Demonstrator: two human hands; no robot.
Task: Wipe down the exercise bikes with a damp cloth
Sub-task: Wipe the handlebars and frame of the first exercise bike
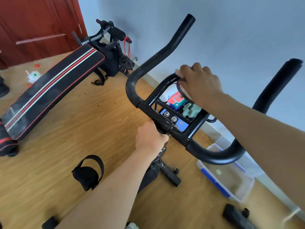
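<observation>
Presses cloth [178, 71] under curled right hand [200, 84] onto front rail [166, 79] running leftward from the knuckles; clamps left hand [150, 138] round centre crossbar [149, 108], nearer the body

1 wide-angle head camera looks forward and down, close above the handlebars [130, 85], with floor [82, 123] and wall [231, 30] beyond.

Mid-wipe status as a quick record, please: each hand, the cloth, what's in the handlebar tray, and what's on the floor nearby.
left hand: grips the handlebar at its centre clamp
right hand: holds the cloth on the front loop bar
cloth: pale, mostly hidden under the fingers
tray: white bottle, red-and-blue packet, green rag
floor right: clear tub with blue trim
floor left: sit-up bench
</observation>
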